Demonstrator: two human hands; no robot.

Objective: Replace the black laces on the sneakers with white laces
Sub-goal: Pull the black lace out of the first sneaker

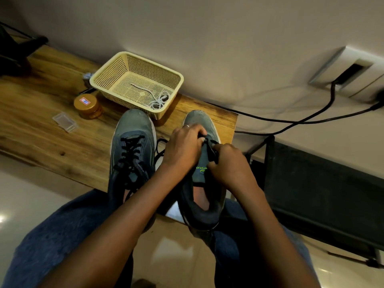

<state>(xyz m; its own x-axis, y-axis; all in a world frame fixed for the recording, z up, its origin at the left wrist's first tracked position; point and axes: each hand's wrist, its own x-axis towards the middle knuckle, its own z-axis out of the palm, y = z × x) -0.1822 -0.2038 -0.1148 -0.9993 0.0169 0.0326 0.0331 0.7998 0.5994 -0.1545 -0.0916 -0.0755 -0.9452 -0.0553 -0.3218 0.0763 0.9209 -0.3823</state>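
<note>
Two grey sneakers stand side by side on the wooden table (41, 129), toes pointing away from me. The left sneaker (133, 129) still carries its black laces (129, 151), crossed through the eyelets. On the right sneaker (199, 183), my left hand (182, 148) and my right hand (230, 165) both pinch the black lace (211, 149) over the tongue near the lower eyelets. A loose loop of that lace (159, 149) hangs between the two shoes. White laces (158, 100) lie in the cream plastic basket (116, 67) behind the shoes.
A brown jar with an orange lid (87, 106) and a small clear plastic box (65, 121) sit left of the basket. Black cables (311, 119) run from a wall socket at the right. A dark metal stand (311, 183) is beside the table's right end.
</note>
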